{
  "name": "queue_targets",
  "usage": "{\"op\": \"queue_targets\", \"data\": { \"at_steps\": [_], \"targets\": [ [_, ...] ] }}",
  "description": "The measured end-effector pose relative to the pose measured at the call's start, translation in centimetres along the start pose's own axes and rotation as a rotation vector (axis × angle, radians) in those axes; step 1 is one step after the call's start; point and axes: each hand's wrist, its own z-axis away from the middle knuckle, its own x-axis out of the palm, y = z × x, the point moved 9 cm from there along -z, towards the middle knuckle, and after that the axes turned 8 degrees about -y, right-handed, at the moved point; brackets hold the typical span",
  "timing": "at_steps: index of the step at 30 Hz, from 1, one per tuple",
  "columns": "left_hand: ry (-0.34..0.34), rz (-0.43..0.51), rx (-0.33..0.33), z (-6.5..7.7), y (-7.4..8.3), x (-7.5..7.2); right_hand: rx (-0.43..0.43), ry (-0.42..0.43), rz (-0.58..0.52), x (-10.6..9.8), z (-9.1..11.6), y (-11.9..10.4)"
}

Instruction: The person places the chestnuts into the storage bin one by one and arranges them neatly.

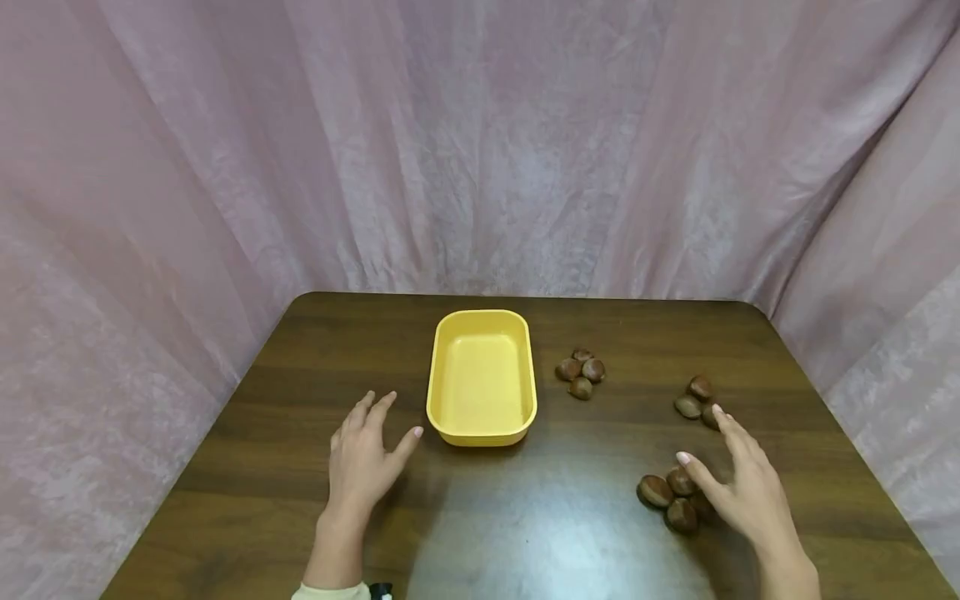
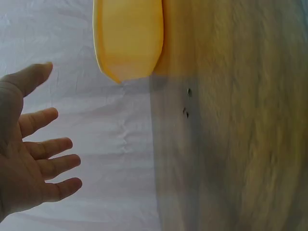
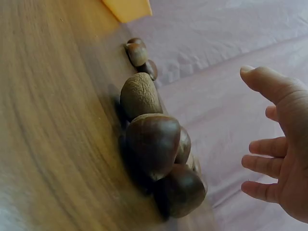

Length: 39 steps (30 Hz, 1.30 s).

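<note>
Brown chestnuts lie in three small clusters on the table's right half. The nearest cluster of chestnuts sits just left of my right hand, which partly covers it. A middle cluster of chestnuts lies by the right fingertips, and a farther cluster of chestnuts is beside a yellow rectangular tub. The right hand hovers with fingers spread, holding nothing; the right wrist view shows large chestnuts close by. My left hand hangs left of the tub, fingers extended and nothing in it.
The dark wooden table has rounded far corners. Pink curtains hang behind it and along both sides. A few small dark specks lie on the wood in the left wrist view.
</note>
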Motion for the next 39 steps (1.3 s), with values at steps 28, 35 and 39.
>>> {"op": "queue_targets", "data": {
  "at_steps": [28, 35, 39],
  "targets": [
    [-0.061, 0.515, -0.113, -0.7, -0.4, 4.6, 0.242, -0.191, -0.345, 3.1, 3.6, 6.4],
    [-0.129, 0.703, -0.204, -1.3, -0.8, 6.2, 0.294, -0.316, -0.308, 4.0, 3.4, 7.2],
    [-0.141, 0.738, -0.233, -1.5, -0.7, 6.8, 0.305, -0.368, -0.233, 4.3, 3.3, 7.7]
  ]
}}
